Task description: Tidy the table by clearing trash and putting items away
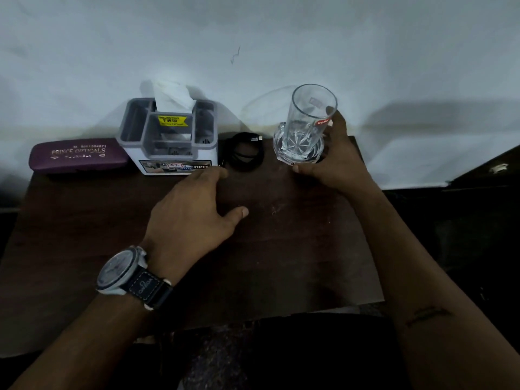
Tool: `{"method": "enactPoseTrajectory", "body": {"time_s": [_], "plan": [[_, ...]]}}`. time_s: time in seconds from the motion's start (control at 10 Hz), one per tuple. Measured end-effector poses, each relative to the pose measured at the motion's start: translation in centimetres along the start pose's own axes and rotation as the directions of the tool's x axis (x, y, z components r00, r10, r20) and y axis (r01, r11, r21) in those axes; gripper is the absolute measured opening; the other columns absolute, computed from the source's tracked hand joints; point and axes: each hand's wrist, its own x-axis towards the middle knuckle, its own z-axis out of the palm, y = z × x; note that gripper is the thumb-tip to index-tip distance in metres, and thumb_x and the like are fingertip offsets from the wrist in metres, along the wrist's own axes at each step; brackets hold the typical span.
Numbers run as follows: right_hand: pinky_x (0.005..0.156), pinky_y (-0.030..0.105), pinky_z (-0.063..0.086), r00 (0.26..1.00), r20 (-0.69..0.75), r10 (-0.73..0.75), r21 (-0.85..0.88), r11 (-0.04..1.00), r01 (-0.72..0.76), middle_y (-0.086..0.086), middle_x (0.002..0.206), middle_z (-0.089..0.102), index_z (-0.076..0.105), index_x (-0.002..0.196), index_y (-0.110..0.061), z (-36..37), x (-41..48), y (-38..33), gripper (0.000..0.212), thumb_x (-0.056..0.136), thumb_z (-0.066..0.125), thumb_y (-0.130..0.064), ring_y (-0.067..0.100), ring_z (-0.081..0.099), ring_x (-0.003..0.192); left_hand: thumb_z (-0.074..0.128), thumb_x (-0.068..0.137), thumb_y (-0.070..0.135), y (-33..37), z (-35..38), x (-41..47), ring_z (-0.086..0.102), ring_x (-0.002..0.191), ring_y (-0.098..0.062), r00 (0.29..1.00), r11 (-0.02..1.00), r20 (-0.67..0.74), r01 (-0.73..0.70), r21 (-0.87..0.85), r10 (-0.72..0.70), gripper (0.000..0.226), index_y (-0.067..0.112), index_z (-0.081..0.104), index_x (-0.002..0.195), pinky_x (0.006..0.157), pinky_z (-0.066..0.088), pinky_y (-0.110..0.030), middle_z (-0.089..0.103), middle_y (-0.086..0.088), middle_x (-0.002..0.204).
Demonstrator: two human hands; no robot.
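A clear drinking glass (305,128) stands at the back right of the dark wooden table (281,249), and my right hand (334,159) is wrapped around its right side and base. My left hand (191,209) rests flat on the table with its fingers spread, holding nothing, its fingertips close to the grey and white organizer (168,136). White tissue (173,97) sticks up from the organizer's middle slot. A coiled black cable (244,152) lies between the organizer and the glass. At the back left lies a maroon spectacle case (77,156).
A white wall (253,38) rises directly behind the table. The table's front edge runs close to my body, and dark floor or furniture lies to the right of it. A watch sits on my left wrist.
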Motion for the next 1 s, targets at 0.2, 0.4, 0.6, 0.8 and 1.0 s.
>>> {"method": "enactPoseTrajectory", "body": {"time_s": [0.2, 0.4, 0.6, 0.8, 1.0], "plan": [[0.101, 0.019, 0.052, 0.998, -0.04, 0.039, 0.01, 0.999, -0.038, -0.022, 0.124, 0.054, 0.0, 0.162, -0.008, 0.3, -1.2, -1.6, 0.133, 0.067, 0.093, -0.003, -0.018, 0.062, 0.105, 0.074, 0.081, 0.06, 0.0, 0.2, -0.1, 0.055, 0.131, -0.02, 1.0, 1.0, -0.01, -0.013, 0.002, 0.013, 0.071, 0.031, 0.05, 0.142, 0.102, 0.051, -0.042, 0.058, 0.005, 0.143], [0.099, 0.032, 0.052, 0.989, -0.132, 0.067, -0.082, 0.994, -0.078, -0.02, 0.102, 0.059, 0.011, 0.162, -0.015, 0.6, -1.2, -2.0, 0.128, 0.067, 0.094, -0.032, 0.015, 0.067, 0.115, 0.074, 0.08, 0.06, 0.1, 0.3, 0.0, 0.055, 0.132, -0.02, 1.0, 1.0, -0.011, -0.015, 0.001, 0.015, 0.072, 0.031, 0.051, 0.142, 0.103, 0.051, -0.042, 0.058, 0.005, 0.145], [0.103, 0.035, 0.051, 0.986, -0.123, 0.11, -0.104, 0.987, -0.123, -0.017, 0.11, 0.065, 0.006, 0.162, -0.017, 0.8, -0.8, -1.3, 0.134, 0.064, 0.095, -0.035, 0.015, 0.065, 0.116, 0.074, 0.08, 0.06, 0.2, 0.5, 0.0, 0.055, 0.133, -0.021, 1.0, 1.0, -0.003, -0.019, 0.011, 0.019, 0.073, 0.031, 0.05, 0.143, 0.104, 0.05, -0.043, 0.058, 0.004, 0.145], [0.122, 0.051, 0.031, 0.972, -0.099, 0.215, -0.166, 0.959, -0.229, 0.018, 0.162, 0.024, -0.009, 0.161, -0.03, -0.3, -2.6, -2.7, 0.145, 0.059, 0.092, -0.053, 0.032, 0.026, 0.153, 0.073, 0.085, 0.052, 0.4, -0.1, -0.3, 0.056, 0.131, -0.023, 0.999, 0.998, -0.003, -0.047, -0.029, 0.047, 0.069, 0.025, 0.05, 0.144, 0.104, 0.05, -0.045, 0.06, -0.001, 0.143], [0.123, 0.048, 0.025, 0.968, -0.206, 0.141, -0.166, 0.97, -0.177, 0.016, 0.16, 0.022, 0.007, 0.162, -0.016, -0.4, -7.4, -7.5, 0.109, 0.085, 0.078, -0.045, 0.036, 0.02, 0.152, 0.072, 0.091, 0.033, 0.7, -2.4, -2.4, 0.061, 0.123, -0.031, 0.987, 0.996, -0.14, -0.083, -0.041, 0.077, 0.057, 0.016, 0.051, 0.142, 0.097, 0.053, -0.047, 0.064, -0.01, 0.136]]}}
